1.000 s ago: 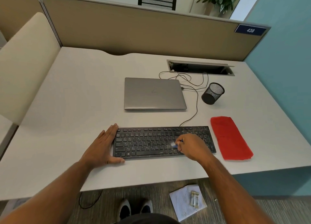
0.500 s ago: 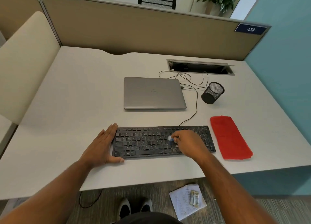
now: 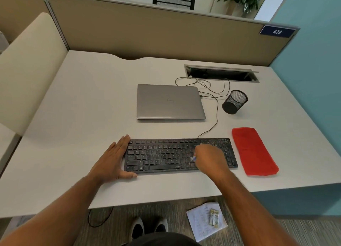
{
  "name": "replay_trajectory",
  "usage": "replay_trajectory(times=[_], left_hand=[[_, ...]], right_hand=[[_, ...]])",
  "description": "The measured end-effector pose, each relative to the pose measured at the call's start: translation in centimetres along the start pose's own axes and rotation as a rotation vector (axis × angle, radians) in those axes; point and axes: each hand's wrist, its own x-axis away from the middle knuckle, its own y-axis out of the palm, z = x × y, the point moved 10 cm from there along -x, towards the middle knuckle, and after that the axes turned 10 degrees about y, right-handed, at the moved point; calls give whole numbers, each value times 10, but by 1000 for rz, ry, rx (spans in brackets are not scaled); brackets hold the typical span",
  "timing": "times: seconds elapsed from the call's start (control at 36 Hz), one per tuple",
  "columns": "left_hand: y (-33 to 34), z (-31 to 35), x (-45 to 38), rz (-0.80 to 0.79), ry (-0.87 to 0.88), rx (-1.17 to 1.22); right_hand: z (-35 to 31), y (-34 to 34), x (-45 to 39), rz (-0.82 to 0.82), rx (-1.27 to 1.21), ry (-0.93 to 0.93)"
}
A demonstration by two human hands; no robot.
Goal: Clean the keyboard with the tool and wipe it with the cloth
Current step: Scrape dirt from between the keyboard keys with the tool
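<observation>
1. Floor, nearest: a sheet of paper (image 3: 204,221) with a small packet on it lies beside two shoes (image 3: 147,227); a loose cable loops under the table edge.
2. Table (image 3: 83,116), front: black keyboard (image 3: 166,156) lies flat, parallel to the near edge, specks of dust on its right end.
3. Left hand (image 3: 112,160): flat on the table, fingers straight, grip apart; palm and fingers lie against the keyboard's left end, thumb along its front corner.
4. Right hand (image 3: 210,159): over the keyboard's right half, fingers curled, grip clamped on a small tool (image 3: 192,159) with a blue-and-white tip showing at the thumb side, tip down on the keys.
5. Red cloth (image 3: 254,151): folded flat on the table just right of the keyboard, not touching it, untouched by either hand.
6. Mid table: closed grey laptop (image 3: 169,101) behind the keyboard; the keyboard's cord runs up past its right side.
7. Black mesh cup (image 3: 234,102) right of the laptop, tilted.
8. Far: open cable slot (image 3: 221,73) in the table, then the tan partition (image 3: 147,29).
</observation>
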Motion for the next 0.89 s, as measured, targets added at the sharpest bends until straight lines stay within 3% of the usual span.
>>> replay_trajectory(times=[0.08,0.22,0.42,0.58,0.67,0.75,0.89], left_hand=[[0,0,1,0,1,2],[0,1,1,5,8,8],[-1,1,1,5,1,17],[-1,2,2,9,5,16],[-2,2,1,5,5,17],[-3,2,1,10,0,22],[-1,2,1,2,-2,12]], right_hand=[[3,-5,-2,16,7,13],[-14,10,-1,-195,-367,-22],[14,1,-9,9,-35,43],[-2,11,-9,-199,-358,-2],[9,9,-14,-57,-182,40],[17,-6,-13,66,-159,56],[0,-1,-7,-6,-279,-38]])
